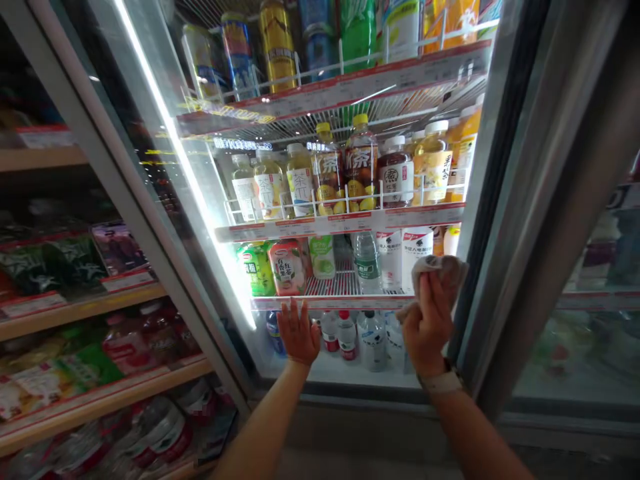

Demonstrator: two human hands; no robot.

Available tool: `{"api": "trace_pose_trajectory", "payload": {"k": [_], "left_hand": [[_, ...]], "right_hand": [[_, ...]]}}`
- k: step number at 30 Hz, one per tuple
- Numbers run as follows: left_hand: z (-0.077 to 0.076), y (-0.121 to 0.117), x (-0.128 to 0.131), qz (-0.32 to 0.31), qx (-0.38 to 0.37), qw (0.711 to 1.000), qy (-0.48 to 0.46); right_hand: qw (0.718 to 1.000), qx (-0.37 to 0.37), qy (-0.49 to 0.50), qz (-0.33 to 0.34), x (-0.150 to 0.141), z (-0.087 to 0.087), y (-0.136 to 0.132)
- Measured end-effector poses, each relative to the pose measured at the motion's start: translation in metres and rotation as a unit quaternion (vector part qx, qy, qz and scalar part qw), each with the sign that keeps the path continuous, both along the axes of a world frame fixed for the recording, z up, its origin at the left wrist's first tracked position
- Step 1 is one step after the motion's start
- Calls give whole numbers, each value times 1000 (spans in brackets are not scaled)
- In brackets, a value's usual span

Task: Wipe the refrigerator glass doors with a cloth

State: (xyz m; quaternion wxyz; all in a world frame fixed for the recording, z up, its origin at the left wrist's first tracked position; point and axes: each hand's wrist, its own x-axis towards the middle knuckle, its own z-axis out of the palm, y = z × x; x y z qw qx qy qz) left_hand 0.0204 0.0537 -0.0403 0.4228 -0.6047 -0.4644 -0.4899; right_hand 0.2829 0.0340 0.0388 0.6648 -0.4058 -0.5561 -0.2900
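Observation:
My right hand (430, 323) grips a pale, crumpled cloth (443, 275) near the right side of a lit drinks cooler. My left hand (299, 333) is raised with its fingers spread, in front of the cooler's low shelf edge (340, 303). Reflected lettering crosses the cooler front, which looks like a glass pane; whether either palm touches it I cannot tell. Behind the hands stand a red drink bottle (287, 268), a green-labelled water bottle (367, 263) and white packs (417, 248). The cloth hides part of the goods at the right.
Tea bottles (361, 160) line the middle shelf, and cans (277, 47) fill the one above. Small bottles (347, 335) stand at the bottom. Wooden shelves (115, 313) with packaged goods are on the left. A thick metal frame (530, 200) runs down the right.

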Motion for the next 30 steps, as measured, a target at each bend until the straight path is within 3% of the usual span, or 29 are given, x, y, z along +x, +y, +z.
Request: {"api": "trace_pose_trajectory", "payload": {"k": [4,8,12,15,19,24,30], "left_hand": [[3,-2,1,-7,1,1000,3],[2,-1,0,-9,-4,1000,0],[-3,2,-3,-36,-20,999,-24],[-5,3,-6,-45,-27,998,-29],[-5,4,-7,-34,-30,999,-20],[-4,3,-6,-22,-24,999,-19],[1,0,-2,-18,-10,1000,-8]], "right_hand": [[991,-35,-108,73,-42,-27,-7],[961,-75,-231,129,-73,-67,-10],[922,-96,-330,179,-82,-99,-9],[903,-96,-369,198,-79,-105,-7],[904,-80,-377,187,-73,-91,-7],[931,-38,-334,145,-60,-53,-10],[994,-10,-110,28,-10,-1,-4]]}}
